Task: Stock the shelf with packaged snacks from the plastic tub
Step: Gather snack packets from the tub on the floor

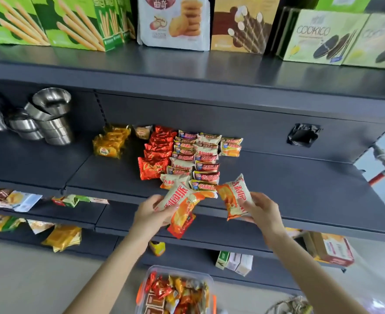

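The left hand [149, 215] grips two puffy white-and-orange foil snack packets [178, 200] in its fingers; the right hand [265, 210] pinches a third packet [233, 196]. They look light, crushable and probably slippery, so they are best held gently across the flat sides.

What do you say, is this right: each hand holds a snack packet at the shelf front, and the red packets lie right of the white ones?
No. The head view shows the red packets lying left of the white packets. The left hand and right hand each hold a snack packet at the shelf front.
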